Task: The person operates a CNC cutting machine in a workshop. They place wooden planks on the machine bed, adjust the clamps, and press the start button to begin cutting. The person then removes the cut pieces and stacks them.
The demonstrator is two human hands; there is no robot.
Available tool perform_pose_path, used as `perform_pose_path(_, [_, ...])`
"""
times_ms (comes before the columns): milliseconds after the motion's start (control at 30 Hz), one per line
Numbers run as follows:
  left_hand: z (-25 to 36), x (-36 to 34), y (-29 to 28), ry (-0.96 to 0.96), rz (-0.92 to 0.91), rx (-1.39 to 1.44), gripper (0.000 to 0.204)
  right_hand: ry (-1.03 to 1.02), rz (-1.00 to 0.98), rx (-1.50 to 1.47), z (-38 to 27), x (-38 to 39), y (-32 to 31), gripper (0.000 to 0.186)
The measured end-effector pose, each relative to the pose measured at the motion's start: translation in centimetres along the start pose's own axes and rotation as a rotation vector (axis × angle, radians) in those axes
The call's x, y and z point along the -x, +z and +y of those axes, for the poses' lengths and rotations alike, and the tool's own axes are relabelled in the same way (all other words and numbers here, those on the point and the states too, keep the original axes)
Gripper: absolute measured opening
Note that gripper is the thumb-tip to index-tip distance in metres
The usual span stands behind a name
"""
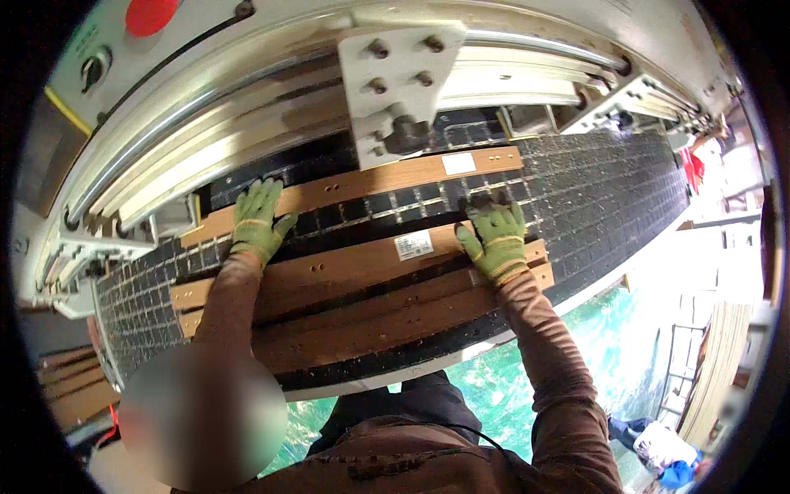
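My left hand [259, 218], in a green work glove, lies flat with its fingers stretched out over the left part of the far brown board [387, 177]. That board is long and narrow, with small holes and a white label. My right hand [499, 240], in a matching glove with darkened fingertips, rests with fingers apart near the right part of the middle brown board [354, 262]. Its thumb is at that board's far edge, while the fingers reach over the black gridded bed [592, 181]. Another brown board [378, 325] lies nearest my body.
Beyond the boards, a machine carries a white bracket [362, 90] with bolts and a black knob [405, 136]. Metal rails [543, 49] run along it. A red round part [151, 15] sits at upper left. More boards [74, 383] are stacked at left; pale panels [716, 370] stand at right.
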State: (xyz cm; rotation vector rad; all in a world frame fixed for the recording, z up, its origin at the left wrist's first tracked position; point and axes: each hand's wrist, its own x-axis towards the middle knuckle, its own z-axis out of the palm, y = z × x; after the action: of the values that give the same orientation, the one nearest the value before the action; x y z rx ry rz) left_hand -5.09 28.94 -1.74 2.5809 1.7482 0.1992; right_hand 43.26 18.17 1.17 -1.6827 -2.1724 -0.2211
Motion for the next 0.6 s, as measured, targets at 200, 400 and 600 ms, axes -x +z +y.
perform_pose_path(200, [-0.3,0.1,0.2,-0.009,0.025,0.071,0.084,0.049,-0.143,0.072,0.6,0.8,1.5,0.046])
perform_pose_path(400, [3.1,-1.7,-1.7,0.009,0.022,-0.086,0.083,0.087,-0.196,0.092,0.9,0.7,1.7,0.048])
perform_pose_path(600, [4.6,-6.6,-1.0,0.111,0.032,-0.118,0.075,0.056,-0.138,0.039,0.7,0.1,0.6,0.049])
